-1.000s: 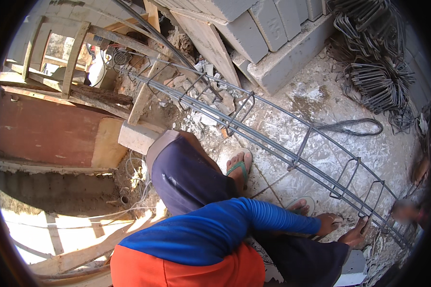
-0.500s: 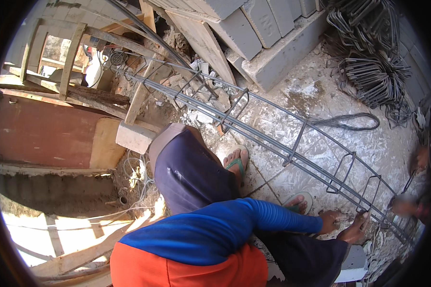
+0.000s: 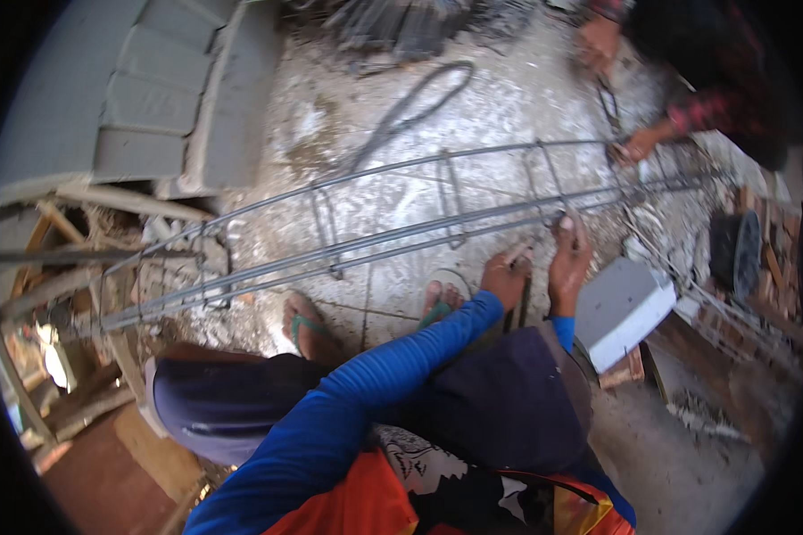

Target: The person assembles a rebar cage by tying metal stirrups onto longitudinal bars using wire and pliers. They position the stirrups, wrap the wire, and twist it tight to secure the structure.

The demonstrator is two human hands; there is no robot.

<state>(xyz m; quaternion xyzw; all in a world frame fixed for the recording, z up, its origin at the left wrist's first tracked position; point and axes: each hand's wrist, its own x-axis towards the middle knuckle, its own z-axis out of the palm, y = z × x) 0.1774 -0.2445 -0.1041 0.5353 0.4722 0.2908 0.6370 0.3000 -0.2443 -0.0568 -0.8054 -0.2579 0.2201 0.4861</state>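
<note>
View has swung since the earlier frame: the rebar cage (image 3: 376, 238), slanting then from 10 o'clock to 4, now lies from 9 to between 2 and 3, and the stirrup heap (image 3: 401, 27) has gone from 2 o'clock to 12. From my remote post I log at 3 o'clock the left hand (image 3: 507, 275), fingers curled narrow, contents unclear, and beside it the right hand (image 3: 568, 263), fingertips at the cage's near edge, grip not tellable; a co-worker's hand (image 3: 635, 147) meets it at 2. Judged progress: stirrups (image 3: 335, 269) stand spaced along the length, tying unconfirmed, others lie loose in the heap.
</note>
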